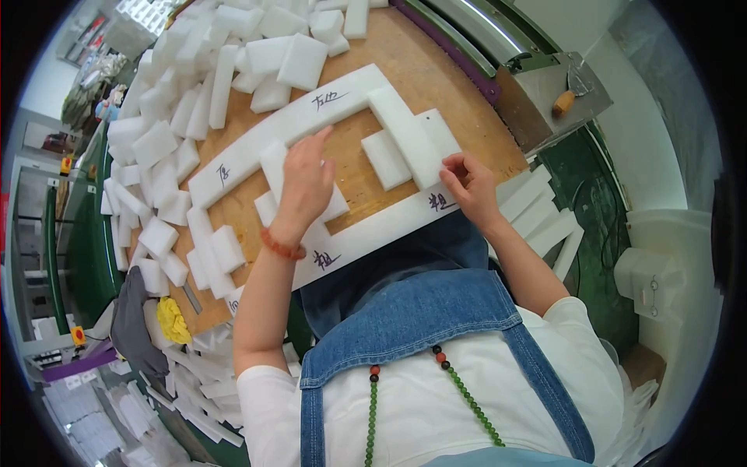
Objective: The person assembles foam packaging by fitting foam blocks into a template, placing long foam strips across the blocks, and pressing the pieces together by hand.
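Note:
White foam strips form a frame on the wooden table. My left hand (306, 183) is over its left side, index finger stretched toward the inner edge of the long upper strip (284, 121), thumb apart; that hand holds nothing. Under it, a left cross strip (274, 162) is partly hidden. My right hand (473, 191) has curled fingers, with thumb and index fingertip together at the edge of the right cross strip (412, 140). Along my apron runs the front strip (373, 233), with dark handwritten characters. Small foam blocks (387, 159) flank the cross strips.
Many loose white foam blocks (175, 140) pile up on the table's left and far side. A putty knife (566, 101) with a wooden handle lies on a metal plate at the right. Foam offcuts (545, 218) lie right of the table; a yellow cloth (173, 321) is at lower left.

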`<state>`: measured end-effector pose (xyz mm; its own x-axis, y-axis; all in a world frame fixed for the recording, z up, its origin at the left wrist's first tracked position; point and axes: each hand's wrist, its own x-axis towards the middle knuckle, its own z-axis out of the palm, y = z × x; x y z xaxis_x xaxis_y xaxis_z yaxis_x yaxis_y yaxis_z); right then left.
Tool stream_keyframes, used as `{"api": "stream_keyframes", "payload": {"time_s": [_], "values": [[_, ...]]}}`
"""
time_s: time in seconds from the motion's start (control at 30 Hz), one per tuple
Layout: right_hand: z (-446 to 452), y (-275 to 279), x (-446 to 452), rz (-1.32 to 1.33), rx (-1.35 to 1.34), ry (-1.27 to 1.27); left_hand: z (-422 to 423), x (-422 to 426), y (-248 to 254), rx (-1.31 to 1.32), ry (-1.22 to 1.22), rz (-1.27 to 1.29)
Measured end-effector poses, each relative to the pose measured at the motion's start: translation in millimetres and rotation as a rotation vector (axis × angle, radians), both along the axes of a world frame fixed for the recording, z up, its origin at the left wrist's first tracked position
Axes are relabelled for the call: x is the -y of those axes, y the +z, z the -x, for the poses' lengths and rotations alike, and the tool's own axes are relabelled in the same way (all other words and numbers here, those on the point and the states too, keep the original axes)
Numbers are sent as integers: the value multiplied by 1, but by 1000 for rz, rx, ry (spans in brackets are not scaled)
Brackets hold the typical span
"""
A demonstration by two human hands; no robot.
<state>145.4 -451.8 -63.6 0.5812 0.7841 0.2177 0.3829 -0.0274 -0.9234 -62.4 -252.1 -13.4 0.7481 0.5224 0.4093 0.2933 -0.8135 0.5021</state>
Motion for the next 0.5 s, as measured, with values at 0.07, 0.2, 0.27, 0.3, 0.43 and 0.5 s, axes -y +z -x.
{"api": "stream_keyframes", "payload": {"time_s": [0.07, 0.2, 0.27, 0.3, 0.43, 0.5], "values": [[2, -2, 2, -9, 2, -15, -37, -4, -2, -35, 45, 68], [6, -8, 2, -60, -37, -68, -86, -16, -2, -110, 75, 303], [6, -7, 3, -48, -11, -40, -105, -15, -2, -155, 81, 476], [5, -8, 3, -52, -22, -58, -112, -15, -3, -170, 67, 471], [4, -14, 0, -122, -29, -30, -118, -14, -3, -208, 89, 394], [1, -13, -1, -124, -22, -30, -120, -18, -6, -167, 83, 478]]}}
